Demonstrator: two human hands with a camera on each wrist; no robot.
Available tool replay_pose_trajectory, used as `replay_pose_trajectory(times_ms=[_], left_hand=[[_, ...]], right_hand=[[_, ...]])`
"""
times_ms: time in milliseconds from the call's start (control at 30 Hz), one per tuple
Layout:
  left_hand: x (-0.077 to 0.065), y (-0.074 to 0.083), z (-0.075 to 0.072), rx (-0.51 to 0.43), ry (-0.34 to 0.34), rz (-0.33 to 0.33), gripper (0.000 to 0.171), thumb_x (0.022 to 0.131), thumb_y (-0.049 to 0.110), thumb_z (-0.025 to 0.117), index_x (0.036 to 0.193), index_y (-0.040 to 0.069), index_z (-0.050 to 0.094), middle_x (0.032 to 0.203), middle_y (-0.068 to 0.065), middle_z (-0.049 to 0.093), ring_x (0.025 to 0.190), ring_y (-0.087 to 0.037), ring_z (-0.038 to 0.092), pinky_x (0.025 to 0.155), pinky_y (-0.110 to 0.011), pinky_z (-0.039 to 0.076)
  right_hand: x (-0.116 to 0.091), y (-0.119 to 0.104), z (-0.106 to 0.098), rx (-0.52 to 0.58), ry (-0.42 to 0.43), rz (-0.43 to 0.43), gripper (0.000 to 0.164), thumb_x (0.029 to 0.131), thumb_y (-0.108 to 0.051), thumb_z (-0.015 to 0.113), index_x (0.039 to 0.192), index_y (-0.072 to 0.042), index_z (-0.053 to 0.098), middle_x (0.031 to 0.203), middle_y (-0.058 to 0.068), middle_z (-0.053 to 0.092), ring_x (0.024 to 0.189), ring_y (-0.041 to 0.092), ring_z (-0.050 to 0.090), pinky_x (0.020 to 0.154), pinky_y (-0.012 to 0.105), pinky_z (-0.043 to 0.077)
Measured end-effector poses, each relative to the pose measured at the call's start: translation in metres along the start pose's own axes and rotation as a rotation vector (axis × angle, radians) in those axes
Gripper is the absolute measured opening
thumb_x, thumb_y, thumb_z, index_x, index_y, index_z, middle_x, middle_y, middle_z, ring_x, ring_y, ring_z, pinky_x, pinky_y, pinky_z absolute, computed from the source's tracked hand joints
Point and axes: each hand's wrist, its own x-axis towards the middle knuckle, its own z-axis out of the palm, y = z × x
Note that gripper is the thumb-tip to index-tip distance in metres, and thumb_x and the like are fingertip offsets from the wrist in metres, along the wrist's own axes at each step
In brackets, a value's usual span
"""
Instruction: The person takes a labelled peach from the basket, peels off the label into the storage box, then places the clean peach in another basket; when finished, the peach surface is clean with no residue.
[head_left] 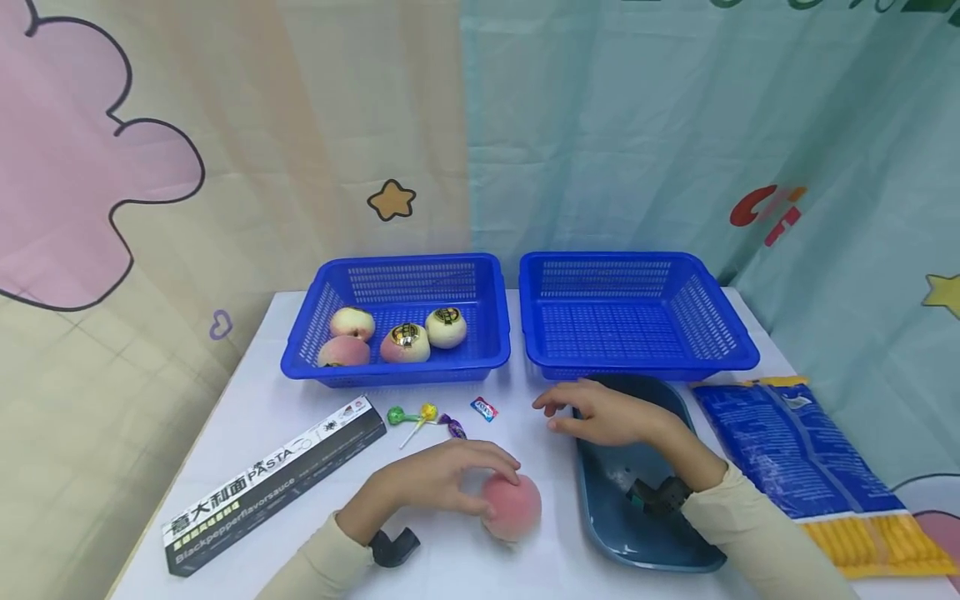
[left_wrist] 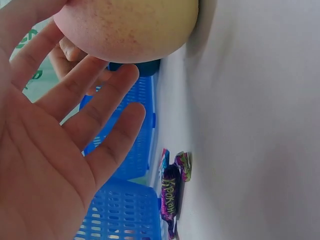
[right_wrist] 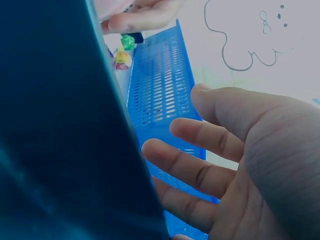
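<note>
A pink-and-cream peach (head_left: 512, 507) is on the white table at front centre. My left hand (head_left: 442, 479) is at its left side, one fingertip overlapping its top and the thumb tip right at its edge. In the left wrist view the fingers (left_wrist: 102, 107) spread out beneath the peach (left_wrist: 131, 27), fairly straight. My right hand (head_left: 603, 414) hovers over the dark teal tub (head_left: 637, 533) with relaxed fingers and holds nothing. Several peaches (head_left: 405, 343) lie in the left blue basket (head_left: 397, 377), two showing gold-and-black stickers.
Behind the tub stands a second blue basket (head_left: 645, 333). A pasta box (head_left: 273, 487) lies at left, a blue-and-yellow bag (head_left: 806, 454) at right. Lollipops (head_left: 427, 412) and wrapped candies (head_left: 484, 408) lie mid-table. Inside the tub is a dark object (head_left: 660, 496); a black curved piece (head_left: 395, 547) lies near my left wrist.
</note>
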Motion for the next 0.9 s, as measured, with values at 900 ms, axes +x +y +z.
replay_pose_trajectory(times_ms=[900], left_hand=[[0.011,-0.03,-0.001,-0.14,0.115,-0.247,0.074,0.085,0.022,0.084,0.149,0.025,0.047,0.136,0.01,0.057,0.114,-0.011,0.059,0.092,-0.03,0.052]], right_hand=[[-0.022,-0.027,0.028,-0.111,0.12,-0.002,0.026,0.099,-0.028,0.068,0.122,-0.016,0.07,0.117,-0.006,0.069,0.114,0.014,0.06,0.109,0.074,0.019]])
